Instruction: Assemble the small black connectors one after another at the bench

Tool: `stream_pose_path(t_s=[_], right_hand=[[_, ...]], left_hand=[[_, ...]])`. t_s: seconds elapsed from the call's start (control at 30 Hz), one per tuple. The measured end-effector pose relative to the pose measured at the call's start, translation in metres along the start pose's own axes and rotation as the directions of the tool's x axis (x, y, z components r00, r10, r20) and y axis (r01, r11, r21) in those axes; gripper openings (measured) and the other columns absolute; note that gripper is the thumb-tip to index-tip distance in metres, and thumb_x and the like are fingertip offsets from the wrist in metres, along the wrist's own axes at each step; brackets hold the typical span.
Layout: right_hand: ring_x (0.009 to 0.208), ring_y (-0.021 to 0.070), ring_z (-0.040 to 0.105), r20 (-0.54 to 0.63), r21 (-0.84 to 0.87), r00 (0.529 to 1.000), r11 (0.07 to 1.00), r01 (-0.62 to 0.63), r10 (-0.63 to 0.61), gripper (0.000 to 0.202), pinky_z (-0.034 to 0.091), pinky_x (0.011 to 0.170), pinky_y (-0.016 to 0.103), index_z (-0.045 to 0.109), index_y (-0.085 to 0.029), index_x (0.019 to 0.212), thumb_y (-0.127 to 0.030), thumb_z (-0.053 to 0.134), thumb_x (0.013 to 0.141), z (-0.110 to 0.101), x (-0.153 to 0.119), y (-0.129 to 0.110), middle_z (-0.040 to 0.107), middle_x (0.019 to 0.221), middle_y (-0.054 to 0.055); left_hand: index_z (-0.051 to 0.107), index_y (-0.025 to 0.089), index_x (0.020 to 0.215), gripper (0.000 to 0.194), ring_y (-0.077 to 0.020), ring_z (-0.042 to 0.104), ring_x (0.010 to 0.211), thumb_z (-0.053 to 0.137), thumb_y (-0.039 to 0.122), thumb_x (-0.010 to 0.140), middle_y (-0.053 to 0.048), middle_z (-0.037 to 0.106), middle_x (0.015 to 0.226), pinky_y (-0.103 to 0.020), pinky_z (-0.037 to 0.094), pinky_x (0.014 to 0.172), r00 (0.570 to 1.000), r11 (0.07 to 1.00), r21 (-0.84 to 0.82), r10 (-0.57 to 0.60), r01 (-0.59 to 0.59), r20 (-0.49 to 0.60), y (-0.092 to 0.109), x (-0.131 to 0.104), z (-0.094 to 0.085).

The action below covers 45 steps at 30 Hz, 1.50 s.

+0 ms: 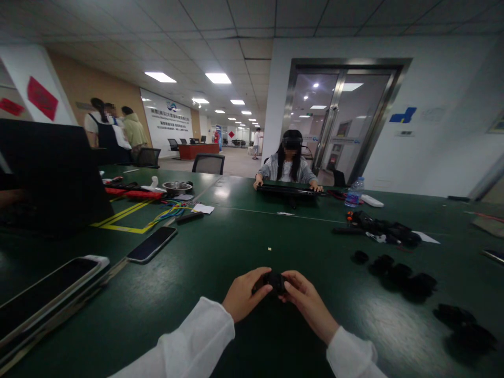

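Note:
Both hands hold one small black part point(277, 282) just above the green table, in front of me. My left hand point(246, 294) is closed on its left side, thumb and fingers pinching it. From the right, my right hand point(307, 299) grips the same part between thumb and fingertips. It looks rounded and dark; its exact kind is too dark to make out, and the fingers cover its sides. Several similar black pieces point(397, 273) lie in a row on the table to the right. A tiny pale scrap point(270, 249) rests beyond my hands.
On the left are a phone point(153, 244), a larger white-edged device point(51, 286), a black screen point(51, 176), coloured wires point(173, 211) and a metal bowl point(177, 188). Across the table point(220, 236) a person point(290, 165) holds a dark panel point(289, 191). A bottle point(354, 193) stands right.

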State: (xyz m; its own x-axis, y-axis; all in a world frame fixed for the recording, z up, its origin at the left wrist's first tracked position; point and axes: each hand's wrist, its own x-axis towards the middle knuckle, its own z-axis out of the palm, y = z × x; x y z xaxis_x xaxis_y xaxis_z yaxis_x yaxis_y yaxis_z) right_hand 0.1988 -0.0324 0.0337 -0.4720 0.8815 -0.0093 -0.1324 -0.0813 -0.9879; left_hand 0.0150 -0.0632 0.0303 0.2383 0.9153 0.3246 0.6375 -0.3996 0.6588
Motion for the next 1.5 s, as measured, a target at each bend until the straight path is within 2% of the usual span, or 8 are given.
stream_pose_path(t_s=[0.17, 0.43, 0.63, 0.83, 1.0, 1.13, 1.33, 1.5], right_hand=[[0.071, 0.0153, 0.054, 0.026, -0.026, 1.000, 1.000, 0.008, -0.007, 0.028, 0.044, 0.065, 0.031, 0.053, -0.019, 0.090, -0.039, 0.058, 0.070, 0.000, 0.000, 0.001, 0.054, 0.085, 0.002], [0.074, 0.0159, 0.054, -0.033, 0.064, 0.999, 0.998, -0.003, 0.005, 0.026, 0.043, 0.069, 0.033, 0.053, -0.021, 0.091, -0.037, 0.056, 0.072, -0.003, 0.000, 0.001, 0.053, 0.088, 0.003], [0.073, 0.0148, 0.053, -0.043, 0.059, 0.999, 0.998, 0.006, -0.003, 0.026, 0.042, 0.067, 0.031, 0.054, -0.022, 0.092, -0.037, 0.056, 0.071, -0.003, 0.000, 0.000, 0.053, 0.088, 0.002], [0.076, 0.0157, 0.054, -0.019, 0.027, 1.000, 1.000, -0.001, 0.002, 0.027, 0.042, 0.070, 0.032, 0.053, -0.021, 0.094, -0.037, 0.056, 0.072, 0.000, -0.002, -0.002, 0.054, 0.091, 0.004], [0.079, 0.0168, 0.054, 0.054, 0.000, 0.999, 1.000, 0.003, -0.003, 0.030, 0.043, 0.072, 0.032, 0.050, -0.021, 0.094, -0.032, 0.061, 0.068, 0.001, -0.002, 0.001, 0.055, 0.090, 0.003], [0.080, 0.0169, 0.055, 0.070, -0.013, 0.998, 1.000, 0.013, -0.012, 0.031, 0.042, 0.072, 0.032, 0.050, -0.021, 0.094, -0.030, 0.063, 0.067, 0.000, -0.001, 0.003, 0.055, 0.091, 0.003], [0.071, 0.0151, 0.056, 0.003, 0.020, 1.000, 1.000, -0.016, 0.015, 0.032, 0.042, 0.067, 0.031, 0.052, -0.020, 0.092, -0.035, 0.064, 0.065, 0.002, 0.000, 0.002, 0.056, 0.084, 0.002], [0.068, 0.0139, 0.055, -0.061, 0.125, 0.997, 0.992, -0.028, 0.036, 0.031, 0.042, 0.065, 0.029, 0.053, -0.019, 0.091, -0.037, 0.061, 0.067, 0.001, 0.002, 0.003, 0.056, 0.076, 0.002]], left_hand=[[0.040, 0.024, 0.116, 0.034, -0.0131, 0.057, 0.070, 0.033, 0.036, 0.085, -0.001, 0.058, 0.085, -0.025, 0.044, 0.066, 0.998, 0.999, 0.015, -0.051, 0.051, 0.039, -0.001, 0.000, -0.001], [0.031, 0.027, 0.123, 0.050, -0.0139, 0.055, 0.082, 0.049, 0.021, 0.078, -0.002, 0.056, 0.099, -0.028, 0.043, 0.077, 0.999, 1.000, 0.017, 0.024, -0.024, 0.028, -0.005, 0.000, 0.005], [0.031, 0.024, 0.122, 0.048, -0.0148, 0.056, 0.081, 0.050, 0.028, 0.078, -0.002, 0.059, 0.092, -0.028, 0.043, 0.075, 0.997, 1.000, 0.006, -0.017, 0.017, 0.069, -0.004, 0.000, 0.004], [0.049, 0.018, 0.100, 0.033, -0.0143, 0.053, 0.071, 0.040, 0.044, 0.081, -0.003, 0.057, 0.084, -0.025, 0.041, 0.063, 0.997, 0.997, 0.058, -0.051, 0.047, 0.065, 0.004, 0.001, -0.002], [0.056, 0.014, 0.075, 0.042, -0.0128, 0.050, 0.065, 0.026, 0.042, 0.086, -0.003, 0.053, 0.075, -0.024, 0.039, 0.061, 0.998, 0.992, 0.114, -0.059, 0.057, 0.016, 0.003, 0.002, -0.002], [0.057, 0.014, 0.073, 0.041, -0.0119, 0.051, 0.072, 0.023, 0.031, 0.089, -0.004, 0.052, 0.083, -0.024, 0.040, 0.067, 0.999, 0.999, 0.033, 0.001, 0.001, -0.036, 0.003, 0.002, 0.000], [0.046, 0.017, 0.088, 0.011, -0.0132, 0.051, 0.081, 0.045, 0.024, 0.080, -0.008, 0.038, 0.116, -0.028, 0.045, 0.071, 0.984, 0.993, -0.094, 0.058, -0.074, -0.166, 0.000, 0.000, 0.004], [0.034, 0.022, 0.112, 0.046, -0.0133, 0.052, 0.080, 0.052, 0.013, 0.071, -0.009, 0.025, 0.127, -0.029, 0.048, 0.069, 0.986, 0.985, -0.110, 0.121, -0.134, -0.117, -0.003, -0.001, 0.008]])
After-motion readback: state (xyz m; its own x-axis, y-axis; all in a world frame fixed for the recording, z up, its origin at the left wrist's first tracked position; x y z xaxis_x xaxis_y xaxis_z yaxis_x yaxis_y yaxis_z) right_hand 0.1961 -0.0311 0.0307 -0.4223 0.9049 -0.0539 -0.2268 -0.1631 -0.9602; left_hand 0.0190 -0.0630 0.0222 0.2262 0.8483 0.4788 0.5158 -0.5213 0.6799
